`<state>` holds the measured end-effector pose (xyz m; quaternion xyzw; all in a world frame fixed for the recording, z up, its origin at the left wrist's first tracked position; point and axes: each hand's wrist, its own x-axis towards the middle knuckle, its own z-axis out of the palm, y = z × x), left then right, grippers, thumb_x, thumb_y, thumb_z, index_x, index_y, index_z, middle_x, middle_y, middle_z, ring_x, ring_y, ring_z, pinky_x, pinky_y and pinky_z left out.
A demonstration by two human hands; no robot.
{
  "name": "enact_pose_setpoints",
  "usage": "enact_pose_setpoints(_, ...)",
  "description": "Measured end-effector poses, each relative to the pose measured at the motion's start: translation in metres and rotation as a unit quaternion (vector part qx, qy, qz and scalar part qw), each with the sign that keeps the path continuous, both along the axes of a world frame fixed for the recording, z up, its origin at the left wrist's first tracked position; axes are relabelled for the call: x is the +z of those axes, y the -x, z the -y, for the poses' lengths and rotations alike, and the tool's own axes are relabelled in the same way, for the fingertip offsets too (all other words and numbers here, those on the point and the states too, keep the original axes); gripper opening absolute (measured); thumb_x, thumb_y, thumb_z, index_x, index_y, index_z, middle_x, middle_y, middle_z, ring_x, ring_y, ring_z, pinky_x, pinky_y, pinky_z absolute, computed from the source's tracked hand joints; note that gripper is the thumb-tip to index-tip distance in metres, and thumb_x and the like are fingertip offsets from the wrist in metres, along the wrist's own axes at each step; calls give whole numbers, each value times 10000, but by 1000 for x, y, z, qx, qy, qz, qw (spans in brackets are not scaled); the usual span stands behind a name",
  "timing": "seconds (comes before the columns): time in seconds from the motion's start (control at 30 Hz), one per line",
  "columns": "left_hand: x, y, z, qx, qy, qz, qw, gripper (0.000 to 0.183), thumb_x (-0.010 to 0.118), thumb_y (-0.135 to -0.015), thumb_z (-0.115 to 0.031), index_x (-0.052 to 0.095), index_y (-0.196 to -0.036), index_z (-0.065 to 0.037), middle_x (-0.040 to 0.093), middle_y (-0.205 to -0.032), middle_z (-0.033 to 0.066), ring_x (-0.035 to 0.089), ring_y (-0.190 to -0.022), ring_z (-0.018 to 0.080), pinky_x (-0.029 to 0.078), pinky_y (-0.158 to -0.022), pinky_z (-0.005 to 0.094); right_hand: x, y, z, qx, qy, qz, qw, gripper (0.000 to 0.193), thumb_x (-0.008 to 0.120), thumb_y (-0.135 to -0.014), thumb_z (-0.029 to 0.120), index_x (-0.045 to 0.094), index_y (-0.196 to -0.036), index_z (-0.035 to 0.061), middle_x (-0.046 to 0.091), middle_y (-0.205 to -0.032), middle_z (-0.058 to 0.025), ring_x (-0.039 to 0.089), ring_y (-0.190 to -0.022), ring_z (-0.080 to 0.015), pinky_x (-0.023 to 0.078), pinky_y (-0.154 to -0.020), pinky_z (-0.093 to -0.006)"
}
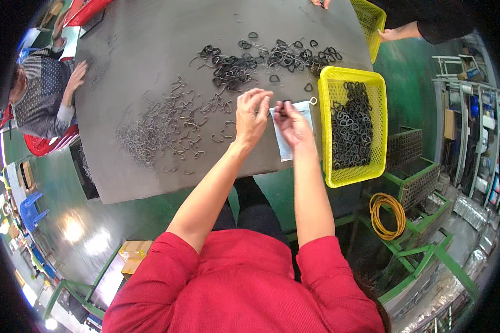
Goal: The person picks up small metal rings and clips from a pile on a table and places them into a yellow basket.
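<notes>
I see my left hand (pixel 251 117) and right hand (pixel 292 123) pinching one small dark ring (pixel 284 106) between them over one white sheet (pixel 287 145); two yellow baskets (pixel 327 132) right of the right hand, two piles of metal pieces (pixel 166 125) left, uncountable

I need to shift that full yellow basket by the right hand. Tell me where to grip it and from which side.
Grip the yellow basket by its top rim on the two long sides, one hand each. Judging by its shape, the rim is a thick continuous lip, while the walls are open mesh. Come from the near short end at the table edge, since the dark metal rings fill the inside and the right hand works beside its left wall.
</notes>
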<state>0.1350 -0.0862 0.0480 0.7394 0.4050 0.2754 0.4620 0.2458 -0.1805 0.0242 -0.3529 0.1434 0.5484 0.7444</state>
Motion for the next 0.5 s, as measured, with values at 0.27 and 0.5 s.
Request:
enact_pose_setpoints(0.27,-75,2,7,-288,-289,-271,872,586,468,-880,-260,264,-1411,-119,216,-1478,31,81,-1393,240,36,-1103,524,29,-122,147,101,522,586,611,342,651,-812,135,526,-1101,2,591,-1018,-152,579,-907,-263,471,-819,-376)
enact_pose_setpoints(0.5,-80,112,-48,-167,-272,-357,878,573,409,-894,-201,223,-1428,-107,211,-1486,36,117,-1391,212,45,-1116,460,59,-32,10,83,351,815,454,313,552,-766,-14,531,-1075,35,511,-1097,-147,459,-1097,-316,356,-971,-403)
